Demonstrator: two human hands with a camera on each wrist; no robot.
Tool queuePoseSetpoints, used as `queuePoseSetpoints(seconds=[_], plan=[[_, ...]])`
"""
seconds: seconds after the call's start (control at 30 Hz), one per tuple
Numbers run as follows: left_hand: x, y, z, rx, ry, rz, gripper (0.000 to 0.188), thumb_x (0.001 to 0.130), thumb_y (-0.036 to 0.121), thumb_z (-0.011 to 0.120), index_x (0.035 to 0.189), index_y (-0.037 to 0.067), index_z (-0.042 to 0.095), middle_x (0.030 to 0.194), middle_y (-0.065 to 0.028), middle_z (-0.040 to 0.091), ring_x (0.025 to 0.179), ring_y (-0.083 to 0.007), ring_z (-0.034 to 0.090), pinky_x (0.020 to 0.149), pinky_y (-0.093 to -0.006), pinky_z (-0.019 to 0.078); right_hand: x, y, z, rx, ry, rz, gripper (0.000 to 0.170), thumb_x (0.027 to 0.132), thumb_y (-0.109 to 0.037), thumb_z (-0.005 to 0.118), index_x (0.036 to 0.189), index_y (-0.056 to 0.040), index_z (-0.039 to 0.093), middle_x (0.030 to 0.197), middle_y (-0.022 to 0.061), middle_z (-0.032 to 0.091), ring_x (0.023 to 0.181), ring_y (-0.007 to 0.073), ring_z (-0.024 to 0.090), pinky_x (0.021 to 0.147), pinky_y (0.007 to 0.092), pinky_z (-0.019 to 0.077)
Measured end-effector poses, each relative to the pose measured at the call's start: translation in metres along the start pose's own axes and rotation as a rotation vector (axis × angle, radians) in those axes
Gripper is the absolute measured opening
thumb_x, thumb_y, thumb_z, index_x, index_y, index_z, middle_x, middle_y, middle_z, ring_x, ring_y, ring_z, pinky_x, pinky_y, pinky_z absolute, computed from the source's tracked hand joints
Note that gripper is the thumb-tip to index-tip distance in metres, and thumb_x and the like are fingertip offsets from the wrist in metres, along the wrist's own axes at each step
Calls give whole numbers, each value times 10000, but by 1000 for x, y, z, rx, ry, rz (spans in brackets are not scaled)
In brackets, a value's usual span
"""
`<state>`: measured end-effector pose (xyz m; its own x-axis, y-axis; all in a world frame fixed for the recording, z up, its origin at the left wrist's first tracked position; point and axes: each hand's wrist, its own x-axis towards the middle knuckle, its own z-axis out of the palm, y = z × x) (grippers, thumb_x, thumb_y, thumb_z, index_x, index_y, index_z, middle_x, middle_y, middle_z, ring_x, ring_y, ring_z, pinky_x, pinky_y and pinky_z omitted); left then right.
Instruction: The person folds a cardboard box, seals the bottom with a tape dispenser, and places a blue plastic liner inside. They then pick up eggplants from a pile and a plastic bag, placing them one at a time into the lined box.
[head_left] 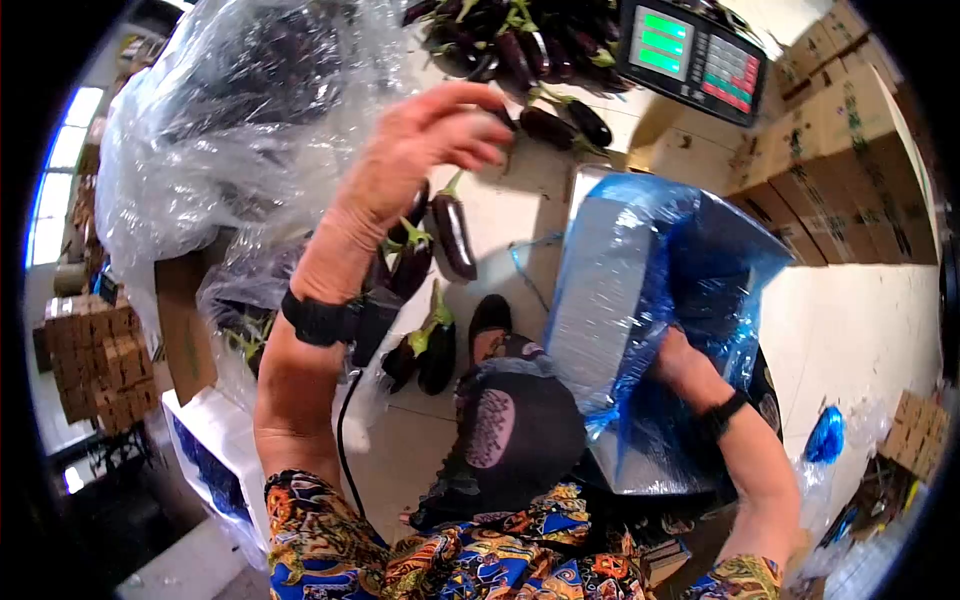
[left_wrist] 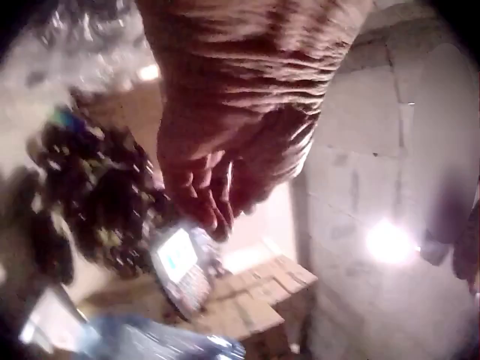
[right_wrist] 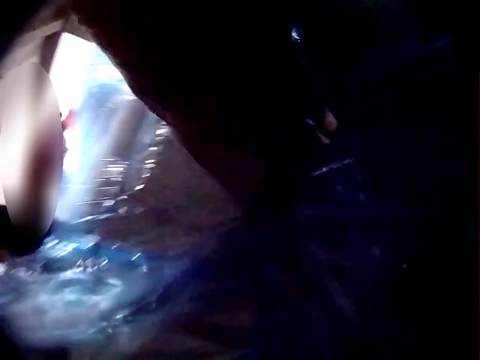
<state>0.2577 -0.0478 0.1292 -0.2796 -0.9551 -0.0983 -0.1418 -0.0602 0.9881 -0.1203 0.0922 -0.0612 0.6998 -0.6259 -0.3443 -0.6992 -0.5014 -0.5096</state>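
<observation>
At upper centre, the left hand (head_left: 425, 145), loosely bent and seemingly empty, hangs near eggplants (head_left: 454, 238) lying unboxed, while right of centre the right hand (head_left: 682, 360), fingers hidden, reaches inside a box (head_left: 602, 265) already lined with blue film (head_left: 645, 190).

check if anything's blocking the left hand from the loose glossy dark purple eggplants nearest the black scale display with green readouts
Nothing visible blocks the path: in the head view, the left hand appears close to the eggplants, with no object seen between. The crumpled clear plastic sheeting lies off to the picture's left.
</observation>
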Motion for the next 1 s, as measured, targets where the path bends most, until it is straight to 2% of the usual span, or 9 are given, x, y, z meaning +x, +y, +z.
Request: queuePoseSetpoints(seconds=[0.2, 0.3, 0.47, 0.63, 0.7, 0.77, 0.9, 0.97, 1.0], plan=[[-63, -244, -109, 460, 471, -307, 373, 810, 248, 661, 1104, 17, 651, 801, -85, 690, 758, -218, 662, 716, -341, 531, 35, 30, 23, -88, 51, -33, 354, 762, -96, 624, 1114, -56, 622, 1107, 187, 624, 1004, 375, 607, 855, 437, 518], [-84, -296, -83, 814, 193, -603, 569, 766, 327, 721, 1222, 20, 578, 1068, -183, 671, 973, -378, 633, 832, -434, 505, 32, 36, 28, -151, 71, -47, 348, 766, -98, 619, 1112, -56, 623, 1113, 187, 627, 1009, 368, 612, 848, 431, 522], [-91, -340, -26, 1245, 352, -549, 697, 686, 280, 825, 1235, 45, 467, 1143, -181, 548, 1091, -365, 519, 926, -462, 416, 3, 29, 12, -264, 108, -77, 338, 773, -100, 611, 1108, -57, 624, 1121, 187, 633, 1017, 357, 620, 835, 421, 529], [-84, -331, -16, 972, 506, -539, 676, 637, 214, 822, 1190, 41, 475, 1093, -188, 547, 1048, -363, 554, 891, -469, 464, -9, -47, -94, 80, -193, 234, 252, 822, -131, 607, 1034, 0, 649, 1001, 218, 652, 915, 426, 612, 829, 414, 519], [-85, -319, -23, 544, 605, -376, 615, 669, 163, 807, 1174, 41, 479, 1075, -150, 579, 970, -293, 605, 831, -420, 504, -17, -56, -118, 306, -42, 181, 248, 862, -163, 613, 1033, 11, 657, 949, 199, 671, 870, 338, 655, 774, 383, 534], [-80, -231, -10, 306, 607, -251, 717, 654, 118, 817, 1260, 33, 442, 1164, -139, 556, 981, -258, 604, 883, -355, 496, -25, -74, -143, 737, -54, 529, 277, 913, -204, 599, 1074, 15, 650, 928, 147, 691, 823, 207, 673, 725, 329, 538], [-79, -91, 39, 50, 432, 141, 792, 663, 117, 844, 1304, 28, 386, 1184, -132, 544, 1025, -245, 584, 913, -347, 478, -30, -95, -154, 1240, 106, 413, 481, 988, -369, 514, 1297, -2, 533, 1142, 131, 650, 973, 171, 642, 796, 286, 514], [-51, -60, 62, 229, 233, 859, 808, 614, 151, 880, 1284, 57, 439, 1204, -169, 551, 1084, -306, 584, 953, -424, 456, -23, -109, -149, 1590, 173, 280, 599, 990, -472, 467, 1390, -27, 433, 1241, 129, 601, 1081, 191, 602, 858, 322, 496], [-47, -29, 79, 352, 113, 873, 692, 626, 164, 864, 1216, 69, 516, 1187, -177, 569, 1090, -335, 581, 946, -439, 461, -18, -116, -147, 1735, 197, 235, 648, 985, -537, 421, 1407, -45, 402, 1271, 119, 584, 1128, 201, 581, 895, 353, 487]])
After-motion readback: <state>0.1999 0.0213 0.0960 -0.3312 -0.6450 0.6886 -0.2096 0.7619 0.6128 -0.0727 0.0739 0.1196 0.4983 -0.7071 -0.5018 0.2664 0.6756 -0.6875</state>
